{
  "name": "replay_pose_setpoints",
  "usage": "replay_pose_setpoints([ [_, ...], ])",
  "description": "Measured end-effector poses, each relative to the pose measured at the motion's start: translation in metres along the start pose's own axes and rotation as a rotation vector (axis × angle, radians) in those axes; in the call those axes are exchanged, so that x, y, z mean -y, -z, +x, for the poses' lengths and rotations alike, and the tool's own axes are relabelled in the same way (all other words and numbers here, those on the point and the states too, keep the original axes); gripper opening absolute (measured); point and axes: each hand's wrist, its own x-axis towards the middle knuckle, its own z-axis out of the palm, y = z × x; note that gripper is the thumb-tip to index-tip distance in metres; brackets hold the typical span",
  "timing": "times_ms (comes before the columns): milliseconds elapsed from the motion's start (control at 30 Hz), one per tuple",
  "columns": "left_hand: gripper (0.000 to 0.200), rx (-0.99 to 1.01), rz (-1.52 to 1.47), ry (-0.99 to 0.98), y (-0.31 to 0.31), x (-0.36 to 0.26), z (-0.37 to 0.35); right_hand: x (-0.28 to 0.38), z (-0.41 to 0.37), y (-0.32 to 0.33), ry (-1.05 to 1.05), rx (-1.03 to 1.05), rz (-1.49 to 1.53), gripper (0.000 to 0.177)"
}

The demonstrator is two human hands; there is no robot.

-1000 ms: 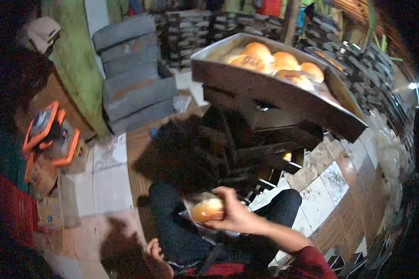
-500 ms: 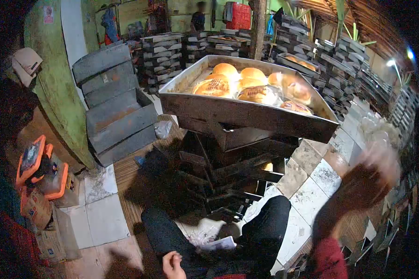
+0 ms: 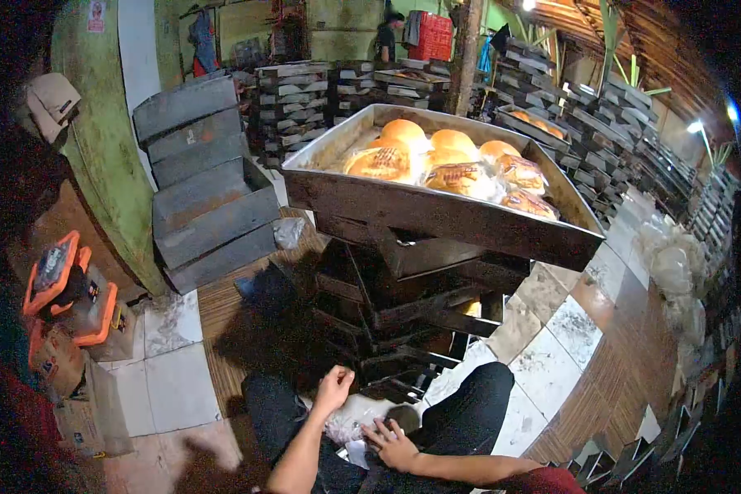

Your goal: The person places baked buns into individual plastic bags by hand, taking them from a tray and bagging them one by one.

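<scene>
While the left hand (image 3: pixel 334 390) is curled, whether around anything one cannot tell, the right hand (image 3: pixel 392 446), fingers parted, lies over clear plastic (image 3: pixel 352 415) between the thighs (image 3: pixel 471 410); buns (image 3: pixel 457 178), some wrapped, sit in the tray (image 3: pixel 436 212) ahead.

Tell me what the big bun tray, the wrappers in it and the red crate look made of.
Tray: probably sheet metal, dull and darkened, judging by its thin, greyish rim and stained inside. Wrappers: likely clear, glossy plastic film, since they glint and wrinkle. Red crate: perhaps plastic, finish unclear at that distance, going by its bright, even colour.
</scene>
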Motion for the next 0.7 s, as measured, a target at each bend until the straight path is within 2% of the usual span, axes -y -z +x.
replay_pose_setpoints([
  [67,0.038,0.253,0.265,0.191,-0.019,0.044,0.000,0.002,0.000,-0.011,0.034,-0.183,0.156,0.041],
  [100,0.043,0.411,0.526,0.119,-0.020,0.038,-0.006,0.003,-0.004,0.000,0.108,-0.117,0.162,0.040],
  [133,0.043,0.410,0.514,0.120,-0.022,0.038,-0.008,0.002,-0.003,-0.005,0.112,-0.107,0.156,0.040],
  [200,0.042,0.599,0.400,-0.109,-0.025,0.042,-0.014,0.004,0.000,-0.019,0.199,-0.211,0.254,0.040],
  [267,0.043,0.551,0.111,0.036,-0.022,0.023,-0.012,0.006,0.000,-0.020,0.240,-0.220,0.215,0.034],
  [333,0.041,0.378,0.136,-0.014,-0.019,0.023,-0.006,0.000,0.005,-0.007,0.398,0.151,0.150,0.041],
  [367,0.041,0.368,0.126,-0.009,-0.018,0.026,-0.003,-0.004,0.009,-0.004,0.461,0.242,0.086,0.053],
  [400,0.041,0.301,0.152,-0.002,-0.018,0.029,-0.001,-0.004,0.012,-0.013,0.472,0.249,0.080,0.053],
  [467,0.041,0.225,0.167,0.018,-0.015,0.033,-0.002,-0.003,0.017,-0.026,-0.041,-0.003,0.187,0.059],
  [500,0.041,0.264,0.107,0.055,-0.014,0.032,-0.001,-0.010,0.020,-0.017,-0.217,0.170,0.450,0.054],
  [533,0.041,0.301,0.045,0.091,-0.014,0.031,-0.001,-0.019,0.023,-0.025,-0.257,0.295,0.543,0.044],
  [633,0.041,0.326,0.118,0.054,-0.016,0.040,0.002,-0.016,0.014,-0.028,-0.120,0.288,0.391,0.039],
  [700,0.041,0.317,0.144,0.036,-0.017,0.043,0.001,-0.012,0.001,-0.022,-0.023,0.053,0.324,0.033],
])
